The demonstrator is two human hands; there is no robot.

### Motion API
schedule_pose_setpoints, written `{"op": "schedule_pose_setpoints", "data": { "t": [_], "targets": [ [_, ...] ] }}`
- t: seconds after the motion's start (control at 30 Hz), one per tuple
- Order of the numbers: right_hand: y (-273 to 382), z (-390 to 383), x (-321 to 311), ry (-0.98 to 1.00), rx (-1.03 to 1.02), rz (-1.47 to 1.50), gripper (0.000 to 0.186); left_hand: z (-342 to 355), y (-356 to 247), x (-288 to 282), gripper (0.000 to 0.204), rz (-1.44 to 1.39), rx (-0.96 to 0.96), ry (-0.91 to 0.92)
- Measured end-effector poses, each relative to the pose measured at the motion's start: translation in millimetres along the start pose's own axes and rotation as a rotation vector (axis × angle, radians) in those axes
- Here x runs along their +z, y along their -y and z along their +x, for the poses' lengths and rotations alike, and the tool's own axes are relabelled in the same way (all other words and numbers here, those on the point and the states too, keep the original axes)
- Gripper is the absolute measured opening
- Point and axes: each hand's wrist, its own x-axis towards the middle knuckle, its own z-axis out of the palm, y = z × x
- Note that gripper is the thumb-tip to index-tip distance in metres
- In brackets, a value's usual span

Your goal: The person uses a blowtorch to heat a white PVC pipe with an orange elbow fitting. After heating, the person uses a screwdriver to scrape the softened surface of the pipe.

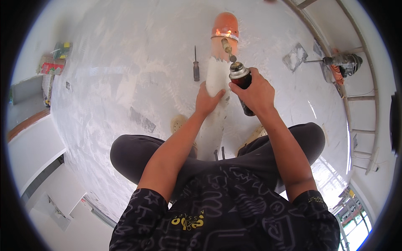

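Note:
My left hand (pixel 207 100) grips a long pipe (pixel 217 77), white with a ragged edge where it turns orange. Its far end has an orange rounded fitting (pixel 225 21) with a pale band. My right hand (pixel 252 90) is closed on a dark canister torch (pixel 245 102) with a silver collar, held just right of the pipe. The torch nozzle (pixel 227 47) angles over the orange section, and small flames (pixel 224 33) show at the band. A screwdriver (pixel 196 69) lies on the floor left of the pipe.
Dusty white floor (pixel 104 92) surrounds my crossed legs (pixel 136 154) and pale clogs (pixel 178 124). A power tool (pixel 341 67) and a wooden ladder (pixel 360 98) lie at right, near a square plate (pixel 295 56). Boxes (pixel 51 65) sit at far left.

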Motion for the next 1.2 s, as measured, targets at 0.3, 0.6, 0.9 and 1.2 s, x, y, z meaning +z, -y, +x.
{"op": "schedule_pose_setpoints", "data": {
  "t": [0.3, 0.6, 0.9, 1.2],
  "targets": [
    [4.2, -11.4, 15.7, -0.029, 0.030, -0.018, 0.073, -11.2, -11.3, 2.1, 0.102, 0.020, 0.012, -0.036],
    [0.2, -3.0, 12.6, -0.002, 0.044, -0.012, 0.073, -9.1, -5.5, 5.3, 0.112, 0.053, 0.021, -0.040],
    [-12.7, 11.7, 3.7, 0.041, 0.011, 0.039, 0.074, -31.7, -26.3, 30.0, 0.134, 0.433, 0.043, -0.204],
    [-41.9, 26.3, -26.7, 0.110, -0.080, 0.019, 0.072, -30.4, -35.7, 16.4, 0.140, 0.402, -0.212, -0.066]
  ]
}}
